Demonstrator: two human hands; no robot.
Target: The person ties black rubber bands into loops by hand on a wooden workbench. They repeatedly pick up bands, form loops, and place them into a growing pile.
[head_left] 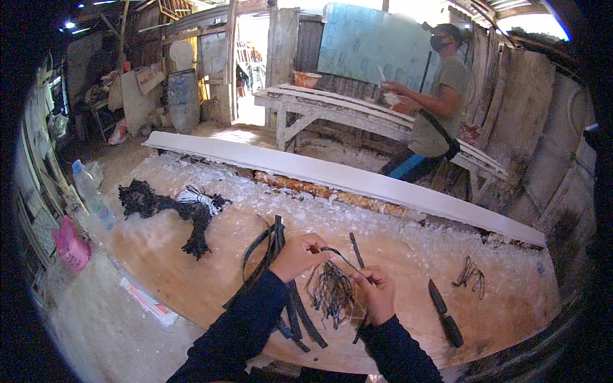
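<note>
A thin black strip (343, 256), which looks like rubber, runs between my two hands over the wooden table. My left hand (297, 257) pinches one end, and the fingers of my right hand (377, 295) close on the other. Just below the strip lies a loose bunch of thin dark strands (332, 295), partly covered by my right hand. Long wide black strips (297, 309) lie under and beside my left forearm. Another short black strip (356, 247) rests past my hands. To the right is a black-handled knife (445, 314), its blade pointing away from me.
A smaller bunch of strands (471, 276) sits at the right. Black bundles (150, 201) and white cords (199, 198) lie at far left, near a plastic bottle (93, 195) and pink bag (70, 246). A long white board (345, 182) edges the table. Beyond stands a person (440, 96).
</note>
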